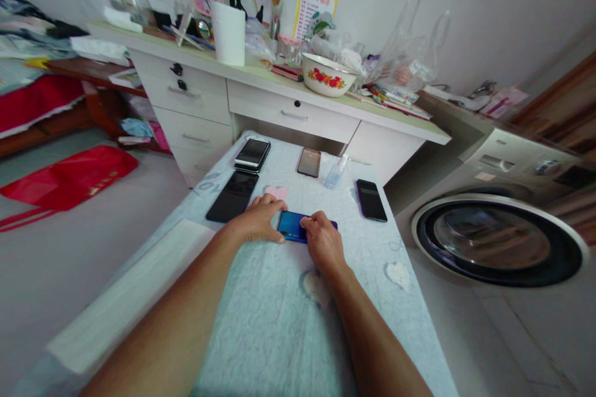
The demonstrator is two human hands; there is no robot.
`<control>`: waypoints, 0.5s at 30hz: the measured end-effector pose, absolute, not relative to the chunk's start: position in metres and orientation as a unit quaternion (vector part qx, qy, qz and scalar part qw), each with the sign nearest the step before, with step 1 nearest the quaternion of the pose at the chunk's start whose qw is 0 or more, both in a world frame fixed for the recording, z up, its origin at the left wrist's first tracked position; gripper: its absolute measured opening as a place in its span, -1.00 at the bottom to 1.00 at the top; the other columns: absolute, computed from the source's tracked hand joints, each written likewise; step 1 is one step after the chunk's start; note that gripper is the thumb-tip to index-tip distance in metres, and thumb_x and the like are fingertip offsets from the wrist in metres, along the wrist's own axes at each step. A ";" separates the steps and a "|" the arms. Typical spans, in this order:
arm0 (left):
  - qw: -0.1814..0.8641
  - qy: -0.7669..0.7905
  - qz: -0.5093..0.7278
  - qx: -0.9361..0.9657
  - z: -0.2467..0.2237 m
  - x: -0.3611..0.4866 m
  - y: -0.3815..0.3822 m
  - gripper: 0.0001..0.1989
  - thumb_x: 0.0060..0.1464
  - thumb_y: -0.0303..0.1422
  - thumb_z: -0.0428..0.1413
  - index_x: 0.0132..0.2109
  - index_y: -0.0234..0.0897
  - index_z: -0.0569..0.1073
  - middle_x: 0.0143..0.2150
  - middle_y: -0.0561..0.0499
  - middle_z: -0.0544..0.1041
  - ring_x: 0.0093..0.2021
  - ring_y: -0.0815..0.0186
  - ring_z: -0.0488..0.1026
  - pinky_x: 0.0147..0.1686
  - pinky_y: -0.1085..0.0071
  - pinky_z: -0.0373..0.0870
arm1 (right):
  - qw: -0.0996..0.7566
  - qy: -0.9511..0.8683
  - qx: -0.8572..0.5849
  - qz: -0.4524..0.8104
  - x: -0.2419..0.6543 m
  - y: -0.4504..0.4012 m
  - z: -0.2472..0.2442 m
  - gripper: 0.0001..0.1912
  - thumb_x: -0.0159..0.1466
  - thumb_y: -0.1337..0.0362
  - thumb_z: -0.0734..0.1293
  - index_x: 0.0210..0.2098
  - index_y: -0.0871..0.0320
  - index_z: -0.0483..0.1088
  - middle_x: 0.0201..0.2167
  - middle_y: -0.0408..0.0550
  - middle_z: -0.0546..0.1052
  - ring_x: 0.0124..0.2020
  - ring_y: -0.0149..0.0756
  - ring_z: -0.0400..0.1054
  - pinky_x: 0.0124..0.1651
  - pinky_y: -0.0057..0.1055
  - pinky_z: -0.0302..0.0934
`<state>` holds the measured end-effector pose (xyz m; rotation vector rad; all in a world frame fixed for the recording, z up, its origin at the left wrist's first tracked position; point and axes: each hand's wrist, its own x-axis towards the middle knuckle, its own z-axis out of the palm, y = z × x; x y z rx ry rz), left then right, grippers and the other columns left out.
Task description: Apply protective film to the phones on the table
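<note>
A blue phone [292, 227] lies back side up on the cloth-covered table, its long side running left to right. My left hand [258, 218] is at its left end, with thumb and forefinger on either side of that end. Over the phone's right part is my right hand [323, 239], fingers curled and pressed together on the phone's back; whatever they pinch is too small to make out. Left of my left hand rests a large black phone [234, 196]. Another phone with a white-edged front [252, 152] lies on a dark one behind it.
A brown phone case [309, 162] and a clear spray bottle [336, 172] lie farther back. A dark phone [371, 200] is near the right edge. A long white pack [135, 291] lies along the left side. Beyond stand a drawer desk [293, 113] and a washing machine [493, 167].
</note>
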<state>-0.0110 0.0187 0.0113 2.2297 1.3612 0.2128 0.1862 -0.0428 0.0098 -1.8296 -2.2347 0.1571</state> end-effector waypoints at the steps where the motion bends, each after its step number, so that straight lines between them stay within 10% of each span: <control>1: 0.258 0.504 0.078 0.821 0.011 -0.011 0.019 -0.28 -0.33 -0.16 0.29 0.07 -0.08 0.33 0.07 -0.05 0.25 0.10 0.05 0.21 0.09 0.26 0.19 | 0.127 -0.759 -0.636 0.052 0.188 -0.042 0.009 -0.72 0.39 0.27 0.12 -0.15 0.00 0.47 -0.14 -0.09 0.43 -0.27 -0.34 0.28 -0.30 -0.48 0.04; 15: 0.271 0.512 0.080 0.811 0.012 -0.012 0.018 -0.29 -0.34 -0.20 0.31 0.06 -0.06 0.33 0.09 -0.03 0.23 0.10 0.07 0.21 0.09 0.27 0.21 | 0.135 -0.694 -0.706 0.029 0.220 -0.040 0.008 -0.67 0.40 0.25 0.10 -0.21 0.02 0.51 -0.22 -0.05 0.39 -0.34 -0.35 0.27 -0.37 -0.45 -0.02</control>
